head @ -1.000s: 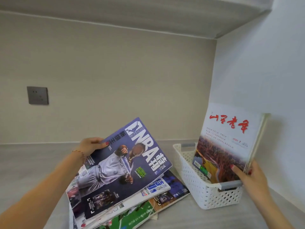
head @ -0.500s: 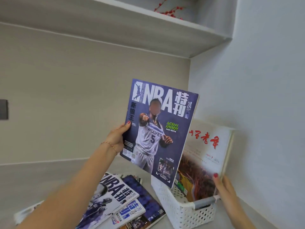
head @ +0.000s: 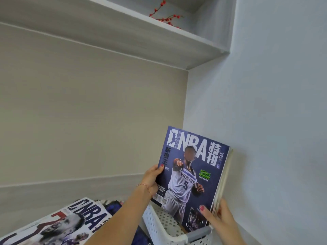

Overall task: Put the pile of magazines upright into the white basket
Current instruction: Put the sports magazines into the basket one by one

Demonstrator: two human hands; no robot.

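A blue NBA magazine (head: 192, 174) with a player in a Wolves jersey stands upright in the white perforated basket (head: 159, 225) at the lower right. My left hand (head: 153, 177) grips its left edge. My right hand (head: 219, 216) pinches its lower right corner together with the magazines behind it, whose page edges (head: 223, 181) lean against the right wall. The remaining pile of magazines (head: 70, 221) lies flat at the lower left, another NBA cover on top.
The basket sits in the corner where the beige back wall meets the pale blue right wall (head: 265, 121). A shelf (head: 123, 36) runs overhead with red berry twigs (head: 164, 16) on it. My left forearm crosses above the pile.
The NBA magazine has moved right and down from mid-air into the basket, covering the red-titled magazine. My right hand now pinches both. The view has tilted up.
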